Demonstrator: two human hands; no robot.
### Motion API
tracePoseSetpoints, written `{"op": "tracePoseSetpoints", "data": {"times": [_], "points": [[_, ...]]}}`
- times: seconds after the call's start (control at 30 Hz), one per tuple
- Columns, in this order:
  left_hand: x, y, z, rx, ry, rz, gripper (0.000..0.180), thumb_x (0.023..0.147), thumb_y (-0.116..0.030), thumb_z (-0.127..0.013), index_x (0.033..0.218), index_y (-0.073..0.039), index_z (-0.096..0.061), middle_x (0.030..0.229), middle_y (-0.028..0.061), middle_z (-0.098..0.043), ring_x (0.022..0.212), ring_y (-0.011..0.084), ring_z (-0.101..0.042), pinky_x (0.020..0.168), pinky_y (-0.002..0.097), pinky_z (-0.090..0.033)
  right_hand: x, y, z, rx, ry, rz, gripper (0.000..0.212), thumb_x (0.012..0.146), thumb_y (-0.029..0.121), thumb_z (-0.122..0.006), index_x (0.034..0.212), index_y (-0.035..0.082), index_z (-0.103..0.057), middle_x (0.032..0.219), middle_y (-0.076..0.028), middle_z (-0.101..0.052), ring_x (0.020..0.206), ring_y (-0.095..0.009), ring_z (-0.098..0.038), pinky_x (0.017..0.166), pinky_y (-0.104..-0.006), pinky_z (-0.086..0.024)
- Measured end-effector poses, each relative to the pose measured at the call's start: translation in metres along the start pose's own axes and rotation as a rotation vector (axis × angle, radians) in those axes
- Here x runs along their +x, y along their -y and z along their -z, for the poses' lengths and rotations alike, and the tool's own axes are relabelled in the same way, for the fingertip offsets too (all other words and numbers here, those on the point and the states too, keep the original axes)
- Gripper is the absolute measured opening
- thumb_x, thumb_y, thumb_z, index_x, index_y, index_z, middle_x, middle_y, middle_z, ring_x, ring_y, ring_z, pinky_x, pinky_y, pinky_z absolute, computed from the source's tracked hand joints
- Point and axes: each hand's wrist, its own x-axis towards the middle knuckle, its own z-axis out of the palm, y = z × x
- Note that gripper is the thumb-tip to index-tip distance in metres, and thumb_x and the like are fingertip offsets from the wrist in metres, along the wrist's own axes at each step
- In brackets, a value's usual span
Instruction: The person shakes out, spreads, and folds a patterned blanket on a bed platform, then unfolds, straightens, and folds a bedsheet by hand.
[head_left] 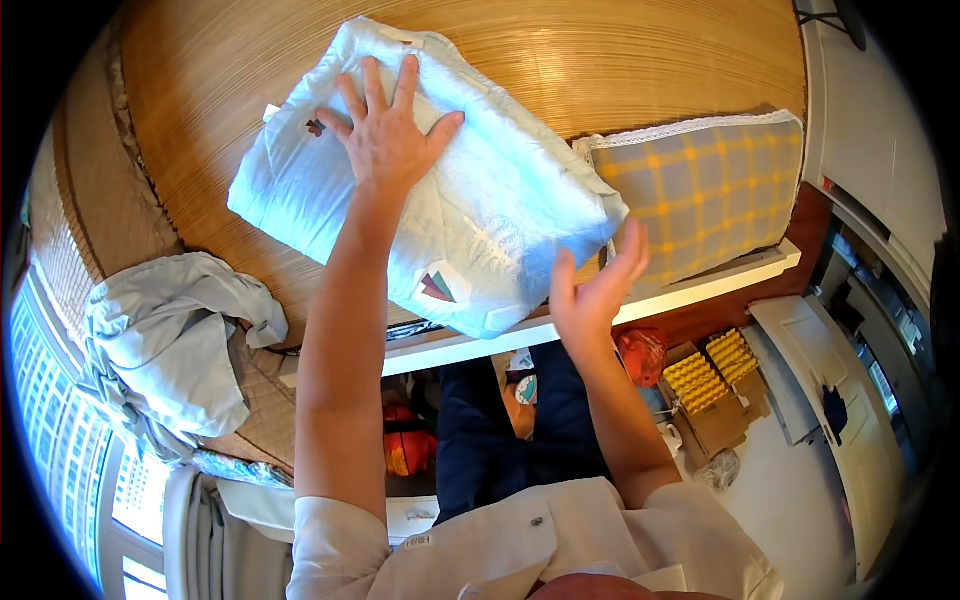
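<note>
A folded light blue quilt (500,190) lies slantwise on the mat-covered bed. My left hand (388,135) rests flat on its upper part, fingers spread and palm down. Past the quilt's lower right end is my right hand (598,290), its thumb apart from its stretched fingers, holding nothing. Whether that hand touches the quilt's edge, I cannot tell. Printed patches show on the quilt near its lower edge and left corner.
Right of the quilt lies a grey and yellow checked pillow (700,195). A crumpled grey cloth (175,330) sits at the left, near a window. The bed's white edge (700,295) runs before me. Yellow egg trays (697,380) and a red bag (642,357) stand below at right.
</note>
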Motion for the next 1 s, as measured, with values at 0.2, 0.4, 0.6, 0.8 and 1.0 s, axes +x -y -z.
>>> {"op": "tracePoseSetpoints", "data": {"times": [0.2, 0.4, 0.6, 0.8, 1.0], "points": [[-0.001, 0.001, 0.004, -0.095, -0.018, -0.017, 0.086, 0.077, -0.068, -0.063, 0.148, -0.026, -0.038, 0.155, 0.0197, -0.025, 0.143, 0.0484, -0.015, 0.105, 0.0755, -0.008, 0.065, -0.009, -0.052, -0.405, 0.265, 0.426, 0.068, 0.084, 0.036, -0.064, 0.141, 0.007, -0.042, 0.142, -0.022, -0.038, 0.131, -0.047, -0.033, 0.109, -0.0606, -0.022], [-0.043, 0.07, 0.001, 0.046, 0.021, 0.178, 0.09, 0.077, -0.074, -0.055, 0.148, -0.021, -0.037, 0.154, 0.0214, -0.027, 0.142, 0.0462, -0.02, 0.107, 0.0726, -0.006, 0.07, -0.046, -0.082, -0.358, 0.323, 0.461, 0.065, 0.086, 0.04, -0.061, 0.14, 0.01, -0.044, 0.142, -0.021, -0.039, 0.128, -0.048, -0.035, 0.106, -0.0627, -0.023], [-0.029, 0.084, -0.051, -0.027, -0.007, 0.261, 0.095, 0.076, -0.083, -0.042, 0.148, -0.022, -0.037, 0.157, 0.0195, -0.021, 0.145, 0.0418, -0.014, 0.11, 0.068, -0.002, 0.076, -0.054, -0.114, -0.448, 0.316, 0.42, 0.072, 0.083, 0.043, -0.061, 0.142, 0.008, -0.039, 0.144, -0.022, -0.034, 0.129, -0.047, -0.031, 0.103, -0.0611, -0.023], [-0.031, 0.099, -0.072, -0.069, -0.087, 0.22, 0.093, 0.077, -0.08, -0.039, 0.146, -0.018, -0.039, 0.154, 0.0208, -0.025, 0.144, 0.0409, -0.017, 0.113, 0.063, -0.003, 0.075, -0.063, -0.126, -0.476, 0.354, 0.406, 0.081, 0.08, 0.043, -0.063, 0.143, 0.005, -0.031, 0.146, -0.024, -0.029, 0.135, -0.048, -0.023, 0.104, -0.0632, -0.019], [-0.031, 0.098, -0.074, -0.049, -0.105, 0.173, 0.092, 0.079, -0.077, -0.04, 0.145, -0.013, -0.039, 0.151, 0.0235, -0.03, 0.141, 0.044, -0.022, 0.113, 0.0625, -0.008, 0.077, -0.067, -0.127, -0.47, 0.362, 0.429, 0.085, 0.077, 0.039, -0.067, 0.144, 0.004, -0.027, 0.146, -0.025, -0.026, 0.136, -0.047, -0.022, 0.105, -0.0637, -0.017]]}}
